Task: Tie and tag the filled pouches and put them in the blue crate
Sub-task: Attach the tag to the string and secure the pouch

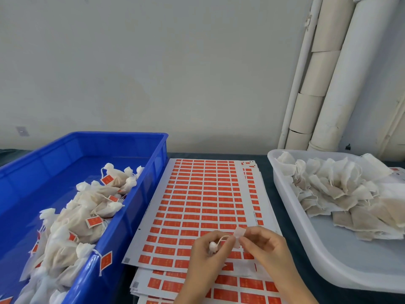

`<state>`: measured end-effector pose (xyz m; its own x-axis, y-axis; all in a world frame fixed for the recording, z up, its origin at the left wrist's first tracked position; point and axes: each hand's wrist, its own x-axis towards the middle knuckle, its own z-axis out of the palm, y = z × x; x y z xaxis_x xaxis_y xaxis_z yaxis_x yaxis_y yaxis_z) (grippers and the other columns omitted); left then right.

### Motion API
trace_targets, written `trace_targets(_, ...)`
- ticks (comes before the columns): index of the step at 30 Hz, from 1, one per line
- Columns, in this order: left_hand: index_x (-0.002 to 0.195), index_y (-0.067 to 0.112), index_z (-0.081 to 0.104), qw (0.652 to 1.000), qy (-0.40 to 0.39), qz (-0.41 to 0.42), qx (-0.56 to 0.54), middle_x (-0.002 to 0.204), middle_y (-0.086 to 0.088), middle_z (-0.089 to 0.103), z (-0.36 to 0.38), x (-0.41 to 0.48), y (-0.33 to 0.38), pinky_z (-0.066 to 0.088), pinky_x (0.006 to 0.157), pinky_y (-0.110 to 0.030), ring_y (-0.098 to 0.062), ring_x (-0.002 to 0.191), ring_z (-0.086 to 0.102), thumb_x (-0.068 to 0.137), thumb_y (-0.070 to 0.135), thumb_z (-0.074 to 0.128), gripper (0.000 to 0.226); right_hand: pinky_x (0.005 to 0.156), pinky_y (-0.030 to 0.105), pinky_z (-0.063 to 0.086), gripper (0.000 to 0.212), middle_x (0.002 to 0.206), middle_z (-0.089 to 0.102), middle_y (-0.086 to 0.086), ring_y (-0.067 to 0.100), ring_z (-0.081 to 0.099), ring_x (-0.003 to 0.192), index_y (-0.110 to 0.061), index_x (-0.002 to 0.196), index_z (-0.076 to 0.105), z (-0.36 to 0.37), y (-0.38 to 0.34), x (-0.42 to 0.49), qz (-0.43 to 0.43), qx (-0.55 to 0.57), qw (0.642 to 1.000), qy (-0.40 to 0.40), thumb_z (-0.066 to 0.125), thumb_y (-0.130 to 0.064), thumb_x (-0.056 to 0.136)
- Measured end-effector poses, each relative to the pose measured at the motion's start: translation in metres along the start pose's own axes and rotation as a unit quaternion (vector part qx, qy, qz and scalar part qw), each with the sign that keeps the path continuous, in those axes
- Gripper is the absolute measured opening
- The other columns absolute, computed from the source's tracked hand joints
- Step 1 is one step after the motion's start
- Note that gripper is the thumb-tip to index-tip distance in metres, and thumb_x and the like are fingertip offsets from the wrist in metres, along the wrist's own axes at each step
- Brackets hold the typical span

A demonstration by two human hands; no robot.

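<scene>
Tagging step: my left hand grips tied pouch; right hand pinches sticker tag at string. Next, I judge: fold shut, drop into blue crate.

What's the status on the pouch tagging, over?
Left hand grips one pouch, right hand pinches a tag at its string. Pouch not yet in blue crate. Nothing seen in the way; hands over label sheets.
</scene>
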<state>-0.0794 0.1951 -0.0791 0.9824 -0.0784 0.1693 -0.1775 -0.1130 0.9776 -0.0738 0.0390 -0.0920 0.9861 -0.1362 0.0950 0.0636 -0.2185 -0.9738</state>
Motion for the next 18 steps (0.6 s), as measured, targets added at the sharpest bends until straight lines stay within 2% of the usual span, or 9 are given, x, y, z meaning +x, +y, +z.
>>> trace_targets(5, 0.075, 0.046, 0.070, 1.000, 0.010, 0.005, 0.023, 0.077, 0.014, 0.070, 0.0007, 0.0014, -0.0025, 0.048, 0.072, -0.008, -0.004, 0.085, 0.063, 0.092, 0.026, 0.062, 0.027, 0.064, 0.009, 0.051, 0.010, 0.082, 0.071, -0.020, 0.000, 0.067, 0.084, -0.025, 0.086, 0.069, 0.0003, 0.0004, 0.0000, -0.001, -0.011, 1.000, -0.026, 0.075, -0.021, 0.079)
trace_targets(12, 0.072, 0.037, 0.071, 0.999, 0.019, -0.005, 0.027, 0.069, 0.007, 0.068, 0.0006, 0.0025, -0.0063, 0.049, 0.068, -0.012, -0.006, 0.072, 0.062, 0.090, 0.025, 0.064, 0.023, 0.060, 0.006, 0.048, 0.012, 0.083, 0.070, -0.025, -0.005, 0.065, 0.084, -0.025, 0.089, 0.068, 0.0005, -0.0022, -0.0010, -0.005, 0.026, 1.000, -0.015, 0.073, -0.022, 0.079)
trace_targets(16, 0.068, 0.016, 0.069, 0.999, 0.018, -0.037, 0.012, 0.063, -0.009, 0.061, 0.0003, 0.0033, -0.0095, 0.049, 0.062, -0.017, -0.008, 0.060, 0.055, 0.089, 0.028, 0.065, 0.025, 0.065, 0.008, 0.051, 0.021, 0.083, 0.070, -0.022, -0.002, 0.066, 0.086, -0.027, 0.086, 0.070, 0.0019, -0.0046, -0.0044, -0.046, 0.003, 0.999, 0.001, 0.070, -0.040, 0.069)
trace_targets(18, 0.067, 0.008, 0.067, 0.999, 0.012, -0.047, -0.004, 0.060, -0.012, 0.056, -0.0008, 0.0033, -0.0101, 0.047, 0.059, -0.018, -0.009, 0.059, 0.052, 0.089, 0.028, 0.065, 0.030, 0.069, 0.006, 0.050, 0.022, 0.086, 0.070, -0.024, -0.002, 0.065, 0.089, -0.030, 0.086, 0.071, 0.0033, -0.0043, -0.0063, -0.074, -0.016, 0.997, 0.008, 0.069, -0.041, 0.067)
